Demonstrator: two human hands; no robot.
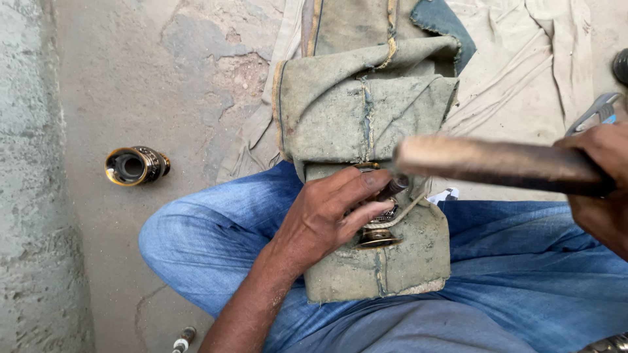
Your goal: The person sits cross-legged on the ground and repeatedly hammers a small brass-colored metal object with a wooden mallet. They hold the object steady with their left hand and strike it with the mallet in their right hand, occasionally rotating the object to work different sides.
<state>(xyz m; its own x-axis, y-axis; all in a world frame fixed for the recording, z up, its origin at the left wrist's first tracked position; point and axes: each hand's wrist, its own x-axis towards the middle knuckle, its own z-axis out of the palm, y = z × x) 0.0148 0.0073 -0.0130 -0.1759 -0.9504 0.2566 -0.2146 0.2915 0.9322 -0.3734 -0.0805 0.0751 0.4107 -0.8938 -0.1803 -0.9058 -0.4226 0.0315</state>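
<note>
Head view, left hand (320, 219) fingers pinching half-hidden brass fitting (378, 235), right hand (605, 180) gripping blurred wooden handle (490, 163), cropped.

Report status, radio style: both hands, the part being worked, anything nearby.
Left hand pinching brass fitting on folded cloth pad. Right hand gripping wooden handle, blurred. Second brass fitting lies apart on floor.

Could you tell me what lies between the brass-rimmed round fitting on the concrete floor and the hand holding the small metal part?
In the head view, between the brass-rimmed round fitting and the left hand lie bare cracked concrete floor and the person's blue-jeaned knee.
</note>
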